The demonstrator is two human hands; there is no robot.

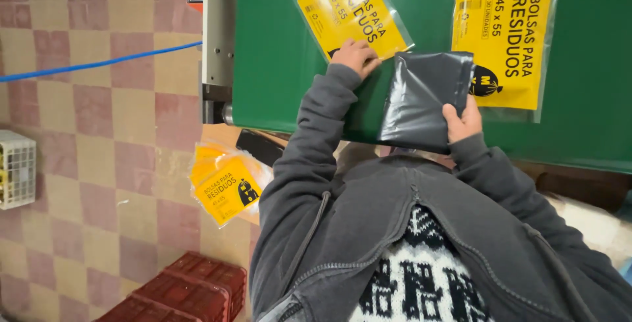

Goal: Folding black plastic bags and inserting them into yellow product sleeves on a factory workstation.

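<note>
Grey sleeves (316, 164) are reaching over the green worktop (592, 65): right hand (463, 122) is gripping folded black bags (424, 98), left hand (355, 55) is pinning a yellow packet (349, 9); another packet (503, 42) is lying filled.

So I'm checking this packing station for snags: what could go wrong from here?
1. The folded black bag stack is pinched only at its lower edge by the right hand and overhangs the green surface; it might slide off or unfold.
2. The left hand rests only on a corner of the yellow-labelled clear sleeve, which could shift or crease.
</note>
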